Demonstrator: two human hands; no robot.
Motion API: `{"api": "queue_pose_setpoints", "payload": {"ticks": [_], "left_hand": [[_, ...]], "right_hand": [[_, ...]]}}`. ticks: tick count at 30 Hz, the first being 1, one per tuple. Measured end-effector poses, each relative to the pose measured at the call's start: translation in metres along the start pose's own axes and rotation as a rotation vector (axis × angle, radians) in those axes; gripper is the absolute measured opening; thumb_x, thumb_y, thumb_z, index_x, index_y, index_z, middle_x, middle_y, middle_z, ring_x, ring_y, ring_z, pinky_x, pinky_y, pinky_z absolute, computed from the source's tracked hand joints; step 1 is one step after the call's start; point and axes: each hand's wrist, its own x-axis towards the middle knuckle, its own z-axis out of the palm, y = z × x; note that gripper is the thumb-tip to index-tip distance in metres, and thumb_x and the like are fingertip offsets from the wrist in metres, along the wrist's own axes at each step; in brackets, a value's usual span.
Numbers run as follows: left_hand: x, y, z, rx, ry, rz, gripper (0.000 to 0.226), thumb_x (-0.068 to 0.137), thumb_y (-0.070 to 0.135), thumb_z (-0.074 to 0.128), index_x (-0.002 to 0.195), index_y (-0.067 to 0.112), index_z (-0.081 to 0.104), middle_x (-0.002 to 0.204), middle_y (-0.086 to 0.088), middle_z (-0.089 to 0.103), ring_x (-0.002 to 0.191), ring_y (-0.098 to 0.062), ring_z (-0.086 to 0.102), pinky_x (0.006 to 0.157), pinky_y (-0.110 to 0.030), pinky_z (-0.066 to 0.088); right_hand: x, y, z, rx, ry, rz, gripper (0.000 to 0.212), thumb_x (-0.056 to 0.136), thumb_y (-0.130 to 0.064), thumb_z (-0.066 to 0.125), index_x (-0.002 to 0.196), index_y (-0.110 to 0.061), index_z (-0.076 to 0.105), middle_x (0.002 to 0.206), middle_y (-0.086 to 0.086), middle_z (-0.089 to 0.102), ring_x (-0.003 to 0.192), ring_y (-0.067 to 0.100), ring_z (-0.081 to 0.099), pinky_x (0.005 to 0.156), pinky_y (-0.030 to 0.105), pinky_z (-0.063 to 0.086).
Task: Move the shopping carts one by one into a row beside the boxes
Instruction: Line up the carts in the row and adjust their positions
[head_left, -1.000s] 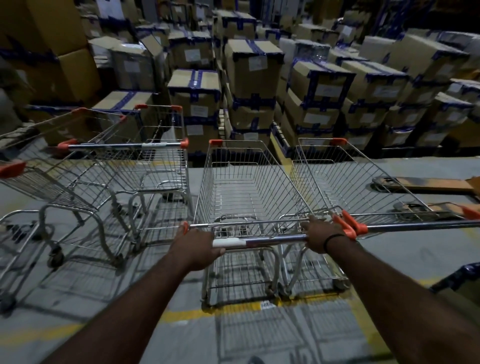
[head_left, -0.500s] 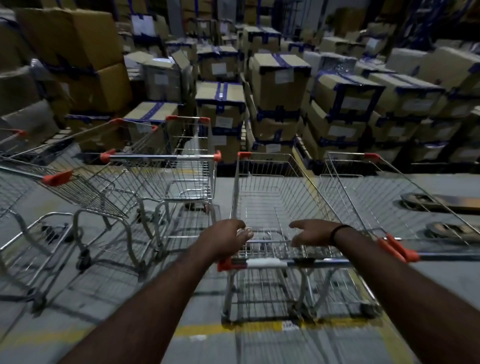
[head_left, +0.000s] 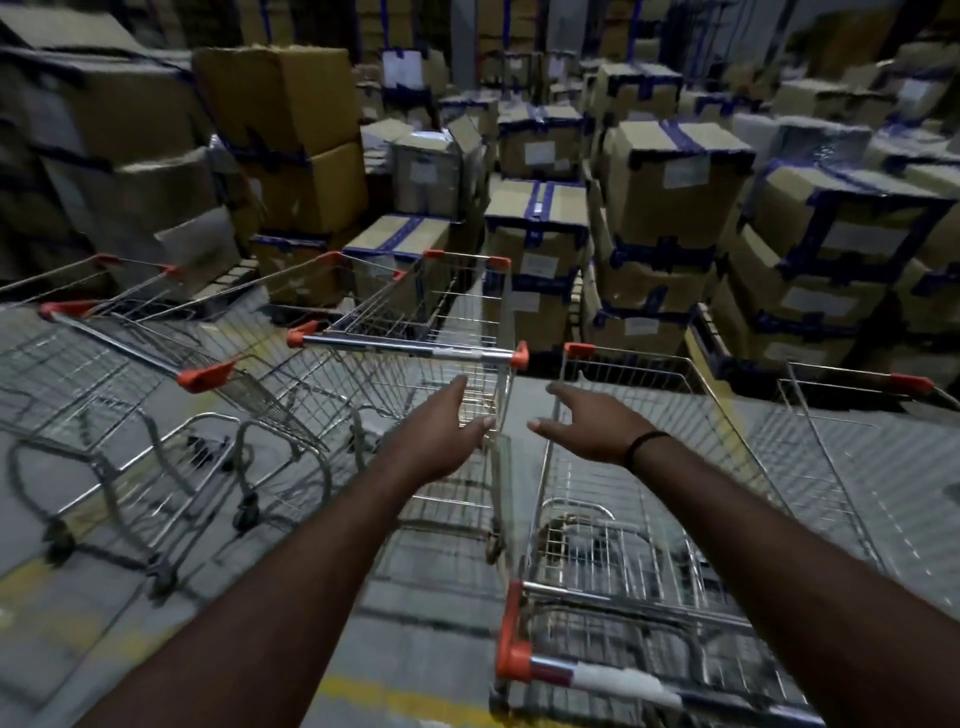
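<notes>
While our left hand (head_left: 441, 431) and right hand (head_left: 582, 431) reach out open and hold nothing, the nearest shopping cart (head_left: 623, 545) stands under our right hand, by the boxes (head_left: 670, 176).

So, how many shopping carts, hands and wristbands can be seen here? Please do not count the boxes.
Shopping carts: 5 (far-left cart, only partly in view; left cart; middle cart; near cart; right cart)
Hands: 2 (left hand, right hand)
Wristbands: 1 (black wristband)
Total: 8
</notes>
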Motion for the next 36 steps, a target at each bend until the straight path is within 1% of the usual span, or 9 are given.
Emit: {"api": "queue_pose_setpoints", "payload": {"ticks": [6, 8, 11, 16, 20, 24, 29, 32, 36], "left_hand": [[0.052, -0.052, -0.034, 0.039, 0.025, -0.057, 0.077, 0.096, 0.053, 0.057, 0.158, 0.024, 0.022, 0.162, -0.003, 0.032, 0.145, -0.025, 0.037, 0.113, -0.043, 0.035], [0.078, -0.074, -0.046, 0.072, 0.016, -0.061, 0.075, 0.097, 0.052, 0.056, 0.158, 0.024, 0.023, 0.161, -0.004, 0.033, 0.144, -0.025, 0.037, 0.112, -0.042, 0.035], [0.122, -0.109, -0.061, 0.109, -0.005, -0.044, 0.076, 0.096, 0.054, 0.056, 0.158, 0.023, 0.024, 0.161, -0.004, 0.034, 0.144, -0.025, 0.037, 0.112, -0.043, 0.035], [0.188, -0.168, -0.085, 0.167, -0.072, -0.030, 0.073, 0.094, 0.053, 0.060, 0.152, 0.018, 0.035, 0.155, -0.009, 0.042, 0.139, -0.028, 0.043, 0.112, -0.046, 0.038], [0.235, -0.215, -0.091, 0.334, -0.158, 0.004, 0.061, 0.092, 0.059, 0.056, 0.133, 0.014, 0.054, 0.136, -0.012, 0.057, 0.124, -0.031, 0.053, 0.106, -0.051, 0.043], [0.259, -0.246, -0.081, 0.480, -0.276, 0.013, 0.055, 0.092, 0.069, 0.043, 0.116, 0.021, 0.059, 0.124, -0.009, 0.064, 0.118, -0.030, 0.056, 0.105, -0.056, 0.039], [0.263, -0.254, -0.071, 0.468, -0.181, 0.077, 0.054, 0.094, 0.069, 0.041, 0.107, 0.022, 0.064, 0.111, -0.005, 0.068, 0.107, -0.025, 0.061, 0.113, -0.057, 0.027], [0.260, -0.256, -0.073, 0.459, -0.200, 0.078, 0.052, 0.093, 0.071, 0.041, 0.097, 0.023, 0.062, 0.100, -0.003, 0.068, 0.098, -0.025, 0.063, 0.105, -0.050, 0.037], [0.242, -0.258, -0.076, 0.440, -0.221, 0.063, 0.049, 0.091, 0.074, 0.042, 0.090, 0.027, 0.057, 0.097, -0.003, 0.068, 0.097, -0.028, 0.063, 0.095, -0.046, 0.044]], "right_hand": [[0.079, -0.044, 0.007, -0.031, 0.077, -0.094, 0.077, 0.088, -0.072, 0.051, 0.151, -0.029, 0.039, 0.155, 0.002, 0.044, 0.142, 0.024, 0.041, 0.109, 0.047, 0.042], [0.111, -0.059, 0.014, -0.044, 0.090, -0.093, 0.077, 0.089, -0.072, 0.050, 0.150, -0.027, 0.041, 0.155, 0.002, 0.044, 0.146, 0.026, 0.034, 0.114, 0.051, 0.035], [0.155, -0.081, 0.025, -0.110, 0.112, -0.067, 0.076, 0.092, -0.068, 0.050, 0.151, -0.022, 0.040, 0.155, 0.002, 0.044, 0.143, 0.025, 0.039, 0.120, 0.055, 0.020], [0.227, -0.103, 0.052, -0.095, 0.055, 0.011, 0.069, 0.091, -0.062, 0.055, 0.145, -0.019, 0.047, 0.143, 0.008, 0.053, 0.131, 0.028, 0.050, 0.106, 0.043, 0.042], [0.270, -0.102, 0.075, -0.084, -0.002, 0.141, 0.075, 0.079, -0.079, 0.038, 0.125, -0.023, 0.059, 0.125, 0.009, 0.062, 0.121, 0.034, 0.057, 0.105, 0.055, 0.040], [0.289, -0.087, 0.093, -0.163, 0.006, 0.229, 0.063, 0.085, -0.079, 0.036, 0.121, -0.033, 0.061, 0.122, 0.002, 0.067, 0.120, 0.028, 0.058, 0.112, 0.067, 0.018], [0.292, -0.083, 0.090, -0.221, 0.000, 0.255, 0.062, 0.088, -0.079, 0.037, 0.109, -0.028, 0.065, 0.105, 0.001, 0.070, 0.105, 0.026, 0.063, 0.108, 0.055, 0.031], [0.289, -0.084, 0.092, -0.186, -0.010, 0.246, 0.064, 0.084, -0.083, 0.036, 0.096, -0.026, 0.064, 0.089, -0.001, 0.064, 0.096, 0.027, 0.064, 0.103, 0.055, 0.038], [0.268, -0.091, 0.094, -0.205, -0.038, 0.217, 0.052, 0.088, -0.080, 0.037, 0.094, -0.031, 0.054, 0.101, 0.001, 0.067, 0.103, 0.027, 0.063, 0.109, 0.059, 0.030]]}}
